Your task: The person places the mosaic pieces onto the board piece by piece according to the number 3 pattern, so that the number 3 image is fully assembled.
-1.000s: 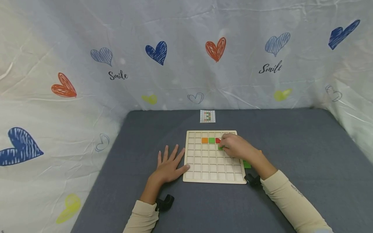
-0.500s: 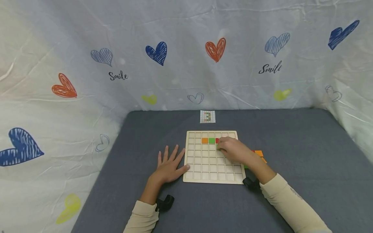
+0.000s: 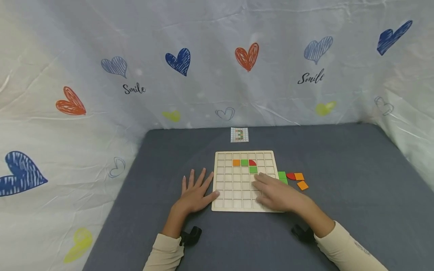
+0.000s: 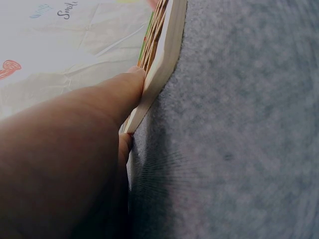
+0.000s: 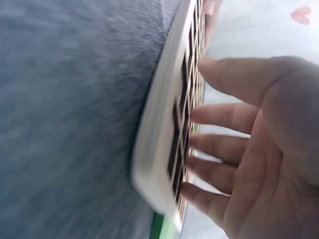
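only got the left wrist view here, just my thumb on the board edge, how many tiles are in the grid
Observer: Four, by the head view: orange tile, green tile, a red quarter-round tile, and a second green tile under the red one.
Operator: right hand holding anything
Observer: No, the right hand hovers flat over the board, fingers spread.
Operator: any spares left
Observer: Yes, loose tiles lie on the mat right of the board.
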### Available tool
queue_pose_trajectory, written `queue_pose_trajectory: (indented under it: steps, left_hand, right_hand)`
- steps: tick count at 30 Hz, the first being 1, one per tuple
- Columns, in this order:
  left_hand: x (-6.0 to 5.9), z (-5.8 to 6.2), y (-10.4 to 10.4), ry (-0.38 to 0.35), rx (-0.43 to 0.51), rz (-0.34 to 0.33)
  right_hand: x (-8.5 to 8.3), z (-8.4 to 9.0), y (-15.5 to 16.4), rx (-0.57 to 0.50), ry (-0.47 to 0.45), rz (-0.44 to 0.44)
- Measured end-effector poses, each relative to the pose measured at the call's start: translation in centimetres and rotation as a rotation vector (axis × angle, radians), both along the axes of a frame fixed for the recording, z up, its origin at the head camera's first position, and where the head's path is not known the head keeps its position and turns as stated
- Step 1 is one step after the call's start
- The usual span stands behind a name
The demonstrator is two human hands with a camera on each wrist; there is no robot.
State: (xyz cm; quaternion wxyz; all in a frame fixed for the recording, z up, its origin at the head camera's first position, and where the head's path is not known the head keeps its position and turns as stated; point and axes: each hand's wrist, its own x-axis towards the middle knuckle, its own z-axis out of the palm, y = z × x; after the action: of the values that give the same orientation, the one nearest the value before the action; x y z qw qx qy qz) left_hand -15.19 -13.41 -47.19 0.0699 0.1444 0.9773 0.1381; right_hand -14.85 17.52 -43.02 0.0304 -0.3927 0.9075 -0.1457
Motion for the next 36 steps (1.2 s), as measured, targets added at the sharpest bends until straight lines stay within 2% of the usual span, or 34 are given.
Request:
queue_pose_trajectory:
  steps: [6,8,11,13,16,19,23,29,36]
  left_hand:
    - [0.0,-0.1,0.1,-0.009,-0.005,-0.001]
    - [0.0,-0.2,0.1,-0.007,-0.008,0.000]
    - [0.0,-0.1,0.1,-0.001,-0.003,0.004]
    - [0.0,-0.1,0.1,0.002,0.003,0.004]
    - [0.0,-0.1,0.1,0.002,0.005,0.005]
    - [0.0,0.0,0.0,0.008,0.007,0.006]
    - [-0.1,0.1,0.1,0.018,0.014,0.007]
    - [-0.1,0.2,0.0,0.013,0.008,0.003]
    - [0.1,0.2,0.0,0.010,0.010,0.003]
  right_hand:
    - [1.0,0.3,2.2,-0.056,-0.093,-0.026]
    - [0.8,0.7,3.3,-0.078,-0.074,-0.059]
    - [0.3,1.4,4.8,-0.070,-0.033,-0.165]
    - [0.0,2.0,5.8,-0.028,-0.014,-0.250]
    - [-0.1,2.7,7.0,0.049,-0.057,-0.360]
    - [-0.1,3.0,7.9,0.111,-0.098,-0.415]
    - [-0.2,2.6,8.4,0.132,-0.092,-0.438]
    - [-0.6,1.6,8.2,0.146,-0.013,-0.472]
    - [-0.6,1.4,8.2,0.123,0.048,-0.442]
